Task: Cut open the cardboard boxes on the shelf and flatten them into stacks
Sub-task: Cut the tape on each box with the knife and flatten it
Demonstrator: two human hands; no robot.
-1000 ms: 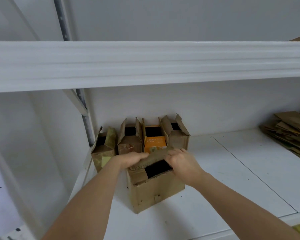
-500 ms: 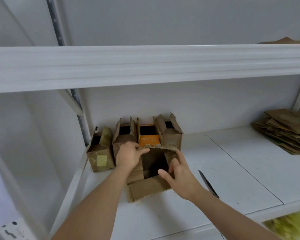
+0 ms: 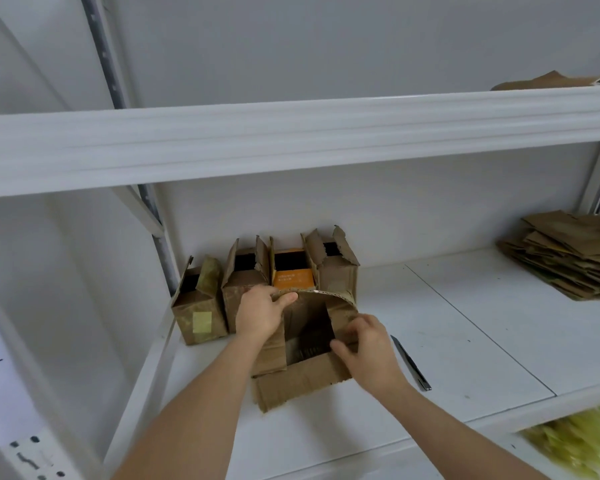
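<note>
Now both hands on the opened box [image 3: 300, 381] near the shelf's [image 3: 465, 327] front edge. My left hand [image 3: 258, 315] pinches its top flap; my right hand [image 3: 366, 349] grips the right flap. Knife [image 3: 410, 363] lies just right.

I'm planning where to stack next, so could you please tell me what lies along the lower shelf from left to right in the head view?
Box with the yellow tape patch → left hand → box being flattened → right hand → knife → stack of flattened cardboard.
</note>
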